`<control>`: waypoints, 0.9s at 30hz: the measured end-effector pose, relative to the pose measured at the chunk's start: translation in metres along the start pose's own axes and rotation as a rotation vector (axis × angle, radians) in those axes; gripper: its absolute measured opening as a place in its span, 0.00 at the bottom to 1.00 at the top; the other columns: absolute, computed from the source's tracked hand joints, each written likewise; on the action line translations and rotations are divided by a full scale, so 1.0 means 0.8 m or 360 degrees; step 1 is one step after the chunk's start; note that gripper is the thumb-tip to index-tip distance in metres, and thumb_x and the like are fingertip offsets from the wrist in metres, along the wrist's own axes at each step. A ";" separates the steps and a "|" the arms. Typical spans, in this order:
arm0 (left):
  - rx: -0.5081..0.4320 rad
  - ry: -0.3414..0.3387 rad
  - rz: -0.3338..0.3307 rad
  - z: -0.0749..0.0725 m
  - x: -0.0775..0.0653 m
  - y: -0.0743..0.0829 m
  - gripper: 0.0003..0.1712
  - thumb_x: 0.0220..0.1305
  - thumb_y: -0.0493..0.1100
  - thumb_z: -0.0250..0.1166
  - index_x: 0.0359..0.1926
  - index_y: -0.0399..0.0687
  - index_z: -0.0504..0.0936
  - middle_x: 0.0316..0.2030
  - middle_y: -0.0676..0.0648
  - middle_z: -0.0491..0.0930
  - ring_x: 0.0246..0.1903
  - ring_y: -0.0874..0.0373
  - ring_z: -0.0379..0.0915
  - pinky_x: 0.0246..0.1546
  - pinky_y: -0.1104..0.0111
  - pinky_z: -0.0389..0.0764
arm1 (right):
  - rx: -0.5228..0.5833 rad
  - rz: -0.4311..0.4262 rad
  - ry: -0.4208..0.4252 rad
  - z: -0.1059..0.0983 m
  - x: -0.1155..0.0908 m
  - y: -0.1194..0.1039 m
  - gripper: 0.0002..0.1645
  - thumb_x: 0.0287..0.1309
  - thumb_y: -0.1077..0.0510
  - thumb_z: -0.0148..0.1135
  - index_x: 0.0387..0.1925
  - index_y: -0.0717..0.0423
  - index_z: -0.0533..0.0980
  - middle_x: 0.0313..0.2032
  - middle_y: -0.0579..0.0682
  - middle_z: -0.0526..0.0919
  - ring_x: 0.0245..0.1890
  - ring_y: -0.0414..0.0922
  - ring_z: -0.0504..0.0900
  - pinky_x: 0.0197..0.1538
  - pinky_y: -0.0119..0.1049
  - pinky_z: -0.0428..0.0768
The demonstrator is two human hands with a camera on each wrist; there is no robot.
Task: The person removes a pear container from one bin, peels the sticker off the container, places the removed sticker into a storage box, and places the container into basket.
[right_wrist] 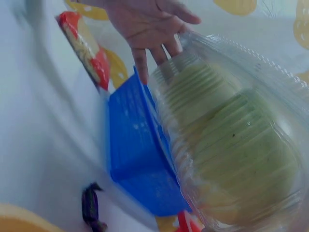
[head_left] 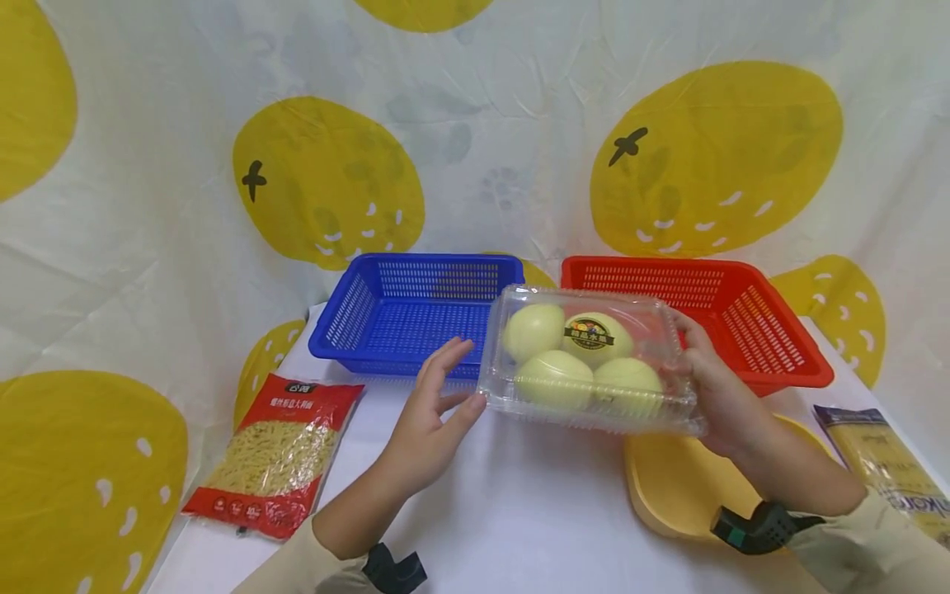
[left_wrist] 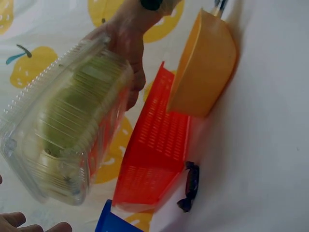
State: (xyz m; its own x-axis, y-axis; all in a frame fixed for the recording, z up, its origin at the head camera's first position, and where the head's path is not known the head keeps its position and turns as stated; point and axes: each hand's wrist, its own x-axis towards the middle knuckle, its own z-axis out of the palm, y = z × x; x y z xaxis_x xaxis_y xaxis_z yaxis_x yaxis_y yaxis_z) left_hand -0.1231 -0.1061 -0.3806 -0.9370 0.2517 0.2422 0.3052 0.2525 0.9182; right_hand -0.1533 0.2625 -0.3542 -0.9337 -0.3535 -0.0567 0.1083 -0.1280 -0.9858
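- Across the worktop [head_left: 534, 511], the blue basket [head_left: 416, 322] and red basket [head_left: 787, 330] stand beyond my hands; the box hides the red one's near left corner.
- The clear clamshell box [head_left: 590, 363] is held up before them, long axis left to right.
- My right hand [head_left: 716, 388] has its grip round the box's right end; the box extends leftward from it, fingertips partly hidden.
- My left hand [head_left: 430, 421] spreads wide beside the left end; contact I cannot tell.
- The dark wrapped candy [left_wrist: 191, 186] shows only in the wrist views.
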 end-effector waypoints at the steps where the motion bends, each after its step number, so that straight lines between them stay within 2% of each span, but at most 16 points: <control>1: 0.0004 0.0008 -0.0006 -0.002 -0.002 0.000 0.37 0.78 0.52 0.63 0.82 0.61 0.61 0.83 0.54 0.49 0.77 0.43 0.62 0.64 0.52 0.81 | -0.0002 0.0000 0.0000 0.003 -0.001 0.000 0.45 0.70 0.59 0.44 0.80 0.31 0.39 0.69 0.51 0.56 0.53 0.45 0.81 0.51 0.41 0.88; 7: 0.0031 0.0051 -0.0010 -0.014 -0.018 0.001 0.38 0.77 0.51 0.64 0.82 0.63 0.60 0.84 0.55 0.48 0.81 0.46 0.54 0.66 0.50 0.79 | -0.0001 -0.0035 0.0010 0.028 -0.006 0.005 0.46 0.68 0.60 0.44 0.80 0.34 0.39 0.70 0.51 0.55 0.58 0.46 0.77 0.51 0.42 0.88; 15: 0.0073 0.0118 0.0006 -0.030 -0.046 -0.005 0.38 0.77 0.50 0.64 0.82 0.59 0.61 0.84 0.50 0.51 0.81 0.43 0.53 0.65 0.47 0.79 | -0.0020 -0.0051 0.0096 0.061 -0.009 0.018 0.47 0.66 0.62 0.45 0.80 0.34 0.41 0.68 0.52 0.58 0.55 0.46 0.79 0.49 0.41 0.89; 20: 0.0073 0.0136 0.0018 -0.036 -0.065 -0.007 0.38 0.78 0.47 0.63 0.82 0.55 0.61 0.83 0.45 0.52 0.81 0.42 0.52 0.65 0.52 0.80 | -0.0051 -0.0009 0.0177 0.076 -0.010 0.030 0.47 0.66 0.61 0.47 0.80 0.35 0.42 0.67 0.55 0.58 0.52 0.47 0.80 0.46 0.41 0.88; 24: 0.0069 0.0139 -0.0038 -0.038 -0.078 -0.008 0.38 0.78 0.49 0.63 0.82 0.62 0.59 0.84 0.48 0.51 0.81 0.45 0.51 0.64 0.55 0.80 | -0.0086 0.0028 0.0238 0.086 -0.012 0.040 0.48 0.66 0.61 0.47 0.81 0.37 0.41 0.69 0.57 0.57 0.52 0.47 0.78 0.45 0.41 0.88; 27: 0.0073 0.0150 -0.0019 -0.040 -0.085 -0.011 0.38 0.78 0.48 0.63 0.82 0.64 0.60 0.83 0.51 0.52 0.81 0.46 0.52 0.64 0.54 0.81 | -0.0091 0.0059 0.0288 0.096 -0.013 0.047 0.48 0.66 0.61 0.46 0.82 0.38 0.41 0.71 0.58 0.55 0.51 0.48 0.78 0.44 0.40 0.87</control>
State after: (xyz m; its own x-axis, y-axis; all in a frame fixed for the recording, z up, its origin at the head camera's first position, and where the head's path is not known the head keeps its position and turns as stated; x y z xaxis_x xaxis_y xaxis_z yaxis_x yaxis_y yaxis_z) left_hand -0.0675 -0.1552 -0.3951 -0.9519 0.1597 0.2616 0.2991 0.2982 0.9064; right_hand -0.1137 0.1902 -0.3788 -0.9762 -0.1836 -0.1155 0.1290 -0.0634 -0.9896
